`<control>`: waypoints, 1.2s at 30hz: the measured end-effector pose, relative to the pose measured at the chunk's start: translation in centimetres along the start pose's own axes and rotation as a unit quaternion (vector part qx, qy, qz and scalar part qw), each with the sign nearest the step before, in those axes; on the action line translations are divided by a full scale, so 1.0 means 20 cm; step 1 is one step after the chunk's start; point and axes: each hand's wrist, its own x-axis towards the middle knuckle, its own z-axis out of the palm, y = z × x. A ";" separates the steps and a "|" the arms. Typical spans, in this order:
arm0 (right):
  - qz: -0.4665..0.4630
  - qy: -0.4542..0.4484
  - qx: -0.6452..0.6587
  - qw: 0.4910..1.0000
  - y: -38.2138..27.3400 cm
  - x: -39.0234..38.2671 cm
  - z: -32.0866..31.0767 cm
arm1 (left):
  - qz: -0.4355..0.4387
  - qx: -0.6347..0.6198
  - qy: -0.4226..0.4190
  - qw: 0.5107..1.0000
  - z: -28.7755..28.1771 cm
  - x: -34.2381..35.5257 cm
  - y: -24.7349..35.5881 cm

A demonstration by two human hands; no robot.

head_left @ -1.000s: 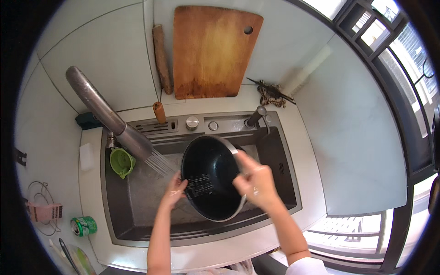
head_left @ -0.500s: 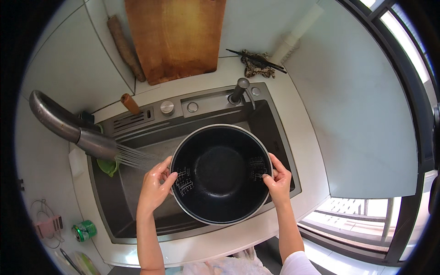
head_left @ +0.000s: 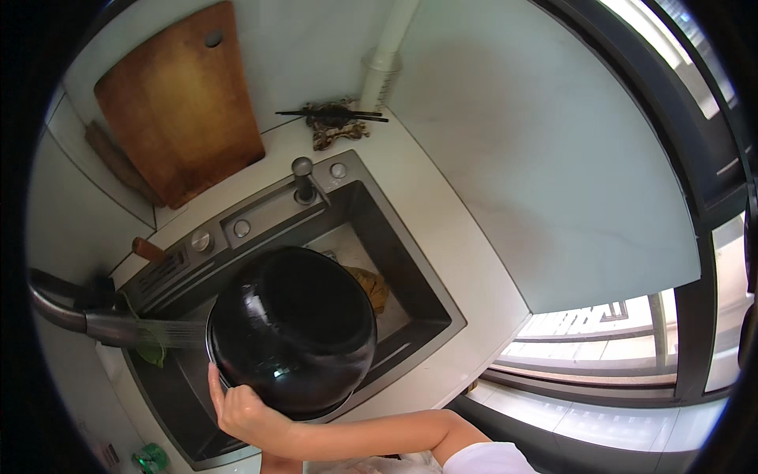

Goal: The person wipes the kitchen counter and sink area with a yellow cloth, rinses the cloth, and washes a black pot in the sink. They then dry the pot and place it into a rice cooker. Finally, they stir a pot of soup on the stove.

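The black pot (head_left: 292, 316) is tipped over the sink (head_left: 422, 308), its glossy rounded outside facing me. My right hand (head_left: 245, 411) is closed on its lower left rim, the forearm crossing the lower part of the picture. My left forearm shows just below it, but my left hand is hidden. Water sprays from the curved metal faucet (head_left: 103, 324) at the left toward the pot. A green container (head_left: 150, 355) sits under the spray, and a yellowish-brown item (head_left: 371, 288), too covered to identify, lies behind the pot.
A wooden board (head_left: 178, 103) leans on the back wall beside a rolling stick (head_left: 118, 162). Black chopsticks lie on an ornate rest (head_left: 332, 130). A dispenser (head_left: 302, 178) and a wooden handle (head_left: 148, 251) stand at the sink's back. A green can (head_left: 148, 458) is at lower left, a window at right.
The pot has turned from showing its dark inside to showing its outside. My right hand has swung left and down across my body, and my view has turned rightward.
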 end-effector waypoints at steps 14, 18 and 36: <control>0.531 0.176 0.311 0.769 1.21 -0.81 -0.44 | 0.275 0.462 -0.187 0.822 0.94 -0.10 0.56; 0.608 0.250 0.370 0.656 1.33 -1.15 -0.39 | 0.341 0.479 -0.278 0.759 1.26 -0.19 0.51; 0.676 0.218 0.294 0.639 1.36 -1.57 -0.23 | 0.352 0.536 -0.329 0.693 1.57 -0.21 0.33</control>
